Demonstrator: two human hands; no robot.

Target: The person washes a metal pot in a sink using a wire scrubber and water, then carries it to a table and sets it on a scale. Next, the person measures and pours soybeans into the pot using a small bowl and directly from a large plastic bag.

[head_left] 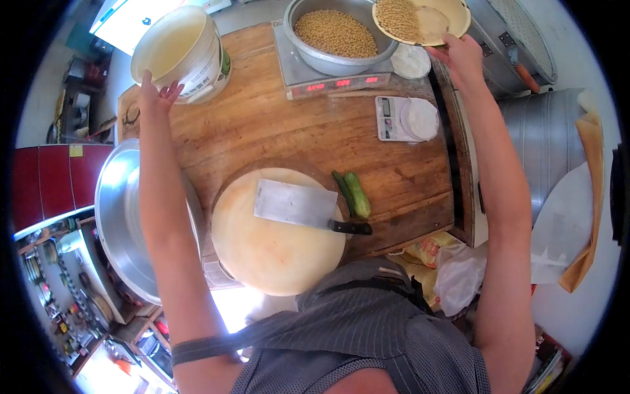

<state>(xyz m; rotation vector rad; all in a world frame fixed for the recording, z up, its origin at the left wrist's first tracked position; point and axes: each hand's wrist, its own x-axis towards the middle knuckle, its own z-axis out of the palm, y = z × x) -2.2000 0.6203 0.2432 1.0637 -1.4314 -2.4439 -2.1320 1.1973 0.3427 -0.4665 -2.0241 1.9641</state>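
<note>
My right hand (pixel 461 58) grips the near rim of a shallow bowl (pixel 457 14) with soybeans (pixel 398 18) heaped on its left side. It holds the bowl beside a grey basin (pixel 331 64) full of soybeans, which sits on a platform scale (pixel 308 86) with red digits. My left hand (pixel 157 95) is at the near rim of a white plastic bucket (pixel 197 56), its fingers against the edge and wall. The bucket's visible inside is pale. On a round chopping board (pixel 275 259) lies a cleaver (pixel 295 202) with a black handle.
Two green cucumber-like pieces (pixel 356 195) lie right of the board. A small white scale (pixel 388 125) bears a white container (pixel 420 119), with a white bag-like item (pixel 411 62) behind. A large metal basin (pixel 118 217) stands left; metal drums (pixel 541 144) stand right of the wooden table (pixel 262 125).
</note>
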